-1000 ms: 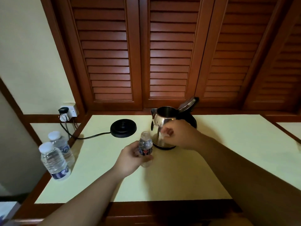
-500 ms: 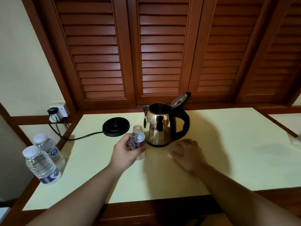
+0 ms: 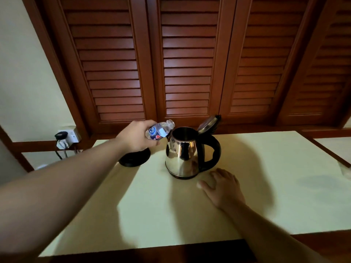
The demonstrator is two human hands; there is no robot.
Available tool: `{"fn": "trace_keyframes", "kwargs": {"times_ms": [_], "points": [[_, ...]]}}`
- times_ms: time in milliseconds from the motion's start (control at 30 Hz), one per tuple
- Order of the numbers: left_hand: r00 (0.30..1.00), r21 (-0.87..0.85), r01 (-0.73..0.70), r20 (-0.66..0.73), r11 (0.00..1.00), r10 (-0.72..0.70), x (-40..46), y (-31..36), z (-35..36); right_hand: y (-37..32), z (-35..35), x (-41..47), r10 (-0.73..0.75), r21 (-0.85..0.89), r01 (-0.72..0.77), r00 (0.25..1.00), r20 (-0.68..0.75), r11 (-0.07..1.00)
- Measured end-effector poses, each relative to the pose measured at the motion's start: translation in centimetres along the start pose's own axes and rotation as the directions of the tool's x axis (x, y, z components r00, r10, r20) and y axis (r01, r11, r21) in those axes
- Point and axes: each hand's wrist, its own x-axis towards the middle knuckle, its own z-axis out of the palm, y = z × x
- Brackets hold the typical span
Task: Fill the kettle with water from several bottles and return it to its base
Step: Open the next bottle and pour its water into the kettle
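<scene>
A steel kettle [image 3: 181, 154] with a black handle stands on the pale yellow table [image 3: 266, 186], its lid [image 3: 209, 123] tipped open at the back. My left hand [image 3: 135, 138] grips a small uncapped water bottle [image 3: 160, 130], tilted sideways with its mouth beside the kettle's rim. No water stream is visible. The black kettle base [image 3: 134, 158] lies left of the kettle, partly hidden behind my left hand. My right hand [image 3: 223, 188] rests flat on the table just in front of the kettle, fingers spread, holding nothing.
A wall socket with a plug [image 3: 67, 137] sits at the left, its cord running down. Dark louvred wooden doors [image 3: 186, 63] stand behind the table. The table's wooden front edge [image 3: 152, 253] is close to me.
My left hand has lifted the bottle off the table and tipped it toward the kettle's opening. My right hand has stayed flat on the table. The two spare bottles at left have left the view.
</scene>
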Motion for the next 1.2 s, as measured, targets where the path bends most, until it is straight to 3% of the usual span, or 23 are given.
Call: {"fn": "trace_keyframes", "kwargs": {"times_ms": [133,267,800,1200], "points": [[0.992,0.253,-0.092,0.106,0.963,0.067,1.7,0.4,-2.0,0.1,0.1,0.0,0.002,0.012,-0.001,1.0,-0.01,1.0],[0.981,0.368,-0.158,0.162,0.916,0.104,3.0,1.0,-3.2,0.2,0.2,0.0,0.002,0.02,-0.001,1.0,-0.021,1.0],[0.945,0.483,-0.295,0.274,0.825,0.178,5.1,1.3,-5.3,-0.1,0.0,0.0,0.019,0.026,-0.018,1.0,-0.012,1.0],[0.937,0.537,-0.315,0.308,0.783,0.167,5.7,3.0,-5.7,0.2,0.2,0.1,0.022,0.033,-0.021,0.999,-0.027,0.999]]}}
